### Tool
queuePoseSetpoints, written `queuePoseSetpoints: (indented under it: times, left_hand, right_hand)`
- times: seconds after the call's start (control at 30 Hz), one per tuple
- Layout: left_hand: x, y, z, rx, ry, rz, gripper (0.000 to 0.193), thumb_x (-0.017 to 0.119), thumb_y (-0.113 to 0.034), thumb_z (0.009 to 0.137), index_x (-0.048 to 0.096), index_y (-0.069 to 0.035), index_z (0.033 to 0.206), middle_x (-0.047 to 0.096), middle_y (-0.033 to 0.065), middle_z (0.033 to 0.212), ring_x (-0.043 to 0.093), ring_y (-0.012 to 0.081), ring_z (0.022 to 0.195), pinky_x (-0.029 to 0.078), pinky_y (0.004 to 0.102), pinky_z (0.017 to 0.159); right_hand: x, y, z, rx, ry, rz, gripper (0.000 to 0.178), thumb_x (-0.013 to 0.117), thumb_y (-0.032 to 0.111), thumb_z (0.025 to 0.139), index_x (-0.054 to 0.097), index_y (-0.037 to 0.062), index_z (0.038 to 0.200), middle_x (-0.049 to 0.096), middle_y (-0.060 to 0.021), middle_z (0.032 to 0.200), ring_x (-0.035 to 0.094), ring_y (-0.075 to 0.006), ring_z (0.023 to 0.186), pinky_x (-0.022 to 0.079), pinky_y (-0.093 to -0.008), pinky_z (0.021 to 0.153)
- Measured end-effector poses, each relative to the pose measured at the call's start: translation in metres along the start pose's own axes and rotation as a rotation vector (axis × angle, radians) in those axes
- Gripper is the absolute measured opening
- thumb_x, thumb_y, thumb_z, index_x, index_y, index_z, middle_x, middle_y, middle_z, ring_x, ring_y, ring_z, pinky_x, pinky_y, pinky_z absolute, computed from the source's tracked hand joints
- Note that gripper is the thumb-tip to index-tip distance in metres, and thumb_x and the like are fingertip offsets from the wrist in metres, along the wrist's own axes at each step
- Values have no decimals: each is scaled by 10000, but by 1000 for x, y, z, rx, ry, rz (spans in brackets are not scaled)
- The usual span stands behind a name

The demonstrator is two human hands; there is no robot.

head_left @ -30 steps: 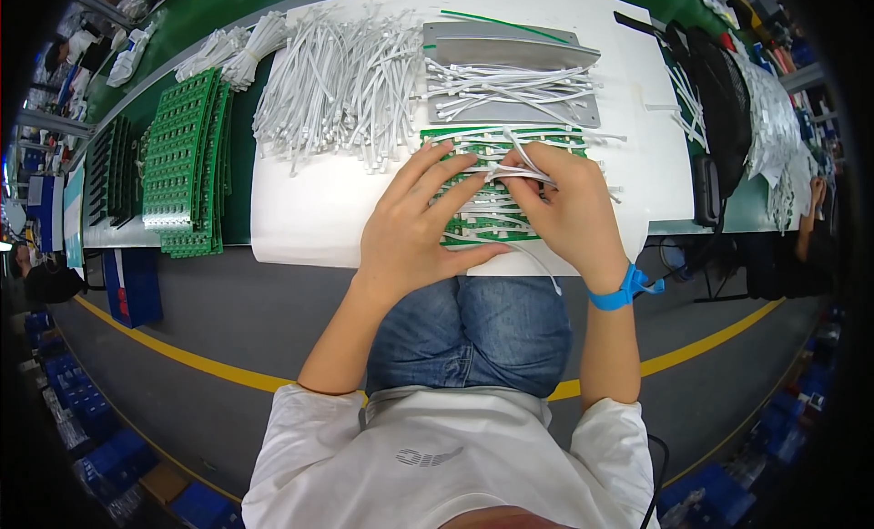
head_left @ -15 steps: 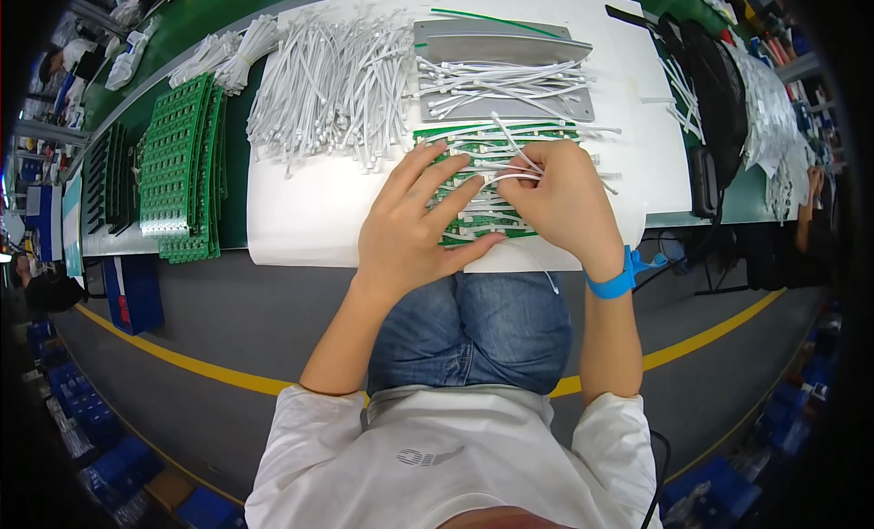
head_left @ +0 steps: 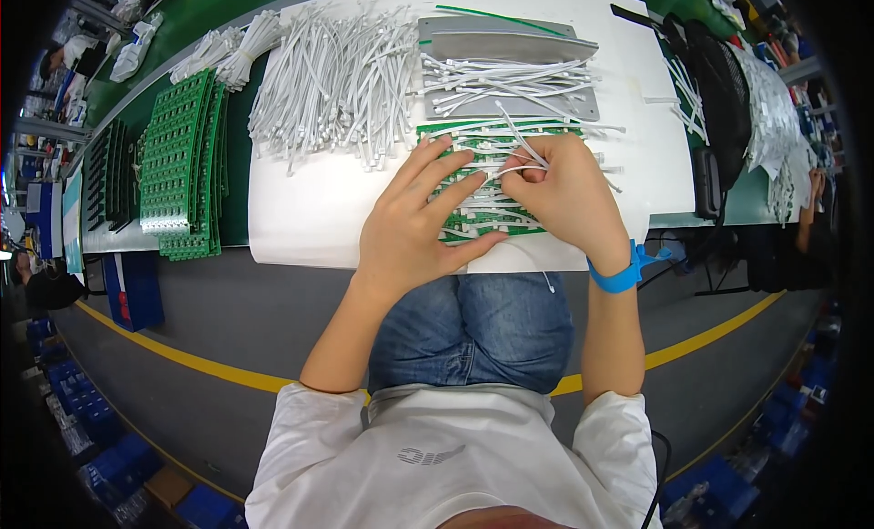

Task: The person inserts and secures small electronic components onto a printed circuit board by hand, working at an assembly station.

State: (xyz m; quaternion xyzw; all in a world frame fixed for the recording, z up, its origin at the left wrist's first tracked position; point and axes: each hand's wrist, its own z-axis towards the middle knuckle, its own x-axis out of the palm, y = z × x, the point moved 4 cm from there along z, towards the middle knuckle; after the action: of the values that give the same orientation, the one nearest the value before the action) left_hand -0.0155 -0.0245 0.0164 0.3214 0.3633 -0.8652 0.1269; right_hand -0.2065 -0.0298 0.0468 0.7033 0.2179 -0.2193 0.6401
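A green circuit board (head_left: 437, 128) lies on white paper in front of me, with several white cables running across it. Over its left part my left hand (head_left: 405, 215) rests with fingers spread, the fingertips touching the board and cables. Above the right half, my right hand (head_left: 578, 201) has thumb and forefinger pinched on a thin white cable (head_left: 521, 145). Its fingers hide the exact grip and part of the board. A blue band (head_left: 619, 276) is around my right wrist.
A big heap of white cables (head_left: 332, 83) lies left of the board. Behind it, a bent grey metal plate (head_left: 510, 45) carries more cables. Green circuit boards (head_left: 173, 156) stand stacked at far left. A black bag (head_left: 715, 92) sits at the right.
My right hand has shifted slightly up and right, its fingers curling closer around the cable. My left hand holds nearly the same place on the board.
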Motion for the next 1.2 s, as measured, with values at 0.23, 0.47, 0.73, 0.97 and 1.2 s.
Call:
queuePoseSetpoints:
  times: [0.23, 0.47, 0.73, 0.97, 1.2]
  left_hand:
    - [0, -2, 1, -6, 2, -7, 562, 994, -336, 693, 782, -69, 1141, 713, 117, 1307, 635, 384, 1333, 507, 533, 1170]
    - [-1, 0, 0, 1, 11, -14, 560, 993, -328, 694, 780, -64, 1140, 707, 119, 1306, 635, 396, 1334, 502, 545, 1178]
    - [-2, 0, 2, 11, 16, -22, 573, 991, -327, 696, 780, -61, 1158, 705, 118, 1302, 639, 394, 1334, 502, 552, 1177]
    - [-1, 0, 2, 14, 17, -24, 579, 994, -323, 693, 780, -59, 1161, 704, 119, 1305, 642, 393, 1332, 502, 555, 1177]
    - [-1, 0, 0, 5, 14, -8, 573, 995, -324, 694, 782, -64, 1158, 706, 117, 1311, 643, 387, 1334, 503, 545, 1179]
  right_hand:
    - [3, -1, 0, -17, 12, -35, 181, 724, 118, 823, 703, -60, 793, 627, -195, 645, 622, -332, 567, 494, -417, 579]
    - [10, 5, -6, -100, -64, -221, 183, 708, 115, 857, 650, -39, 777, 636, -213, 673, 656, -409, 637, 499, -464, 594]
    - [1, 2, -2, -75, 43, -85, 186, 700, 108, 863, 641, -45, 775, 603, -213, 654, 620, -405, 616, 483, -467, 596]
    - [9, -4, -8, -63, -47, -112, 163, 708, 119, 868, 661, -26, 810, 629, -184, 660, 627, -392, 611, 494, -458, 594]
    - [13, 5, -10, -127, -157, -295, 182, 714, 132, 873, 660, -28, 804, 645, -176, 678, 650, -383, 628, 503, -448, 597]
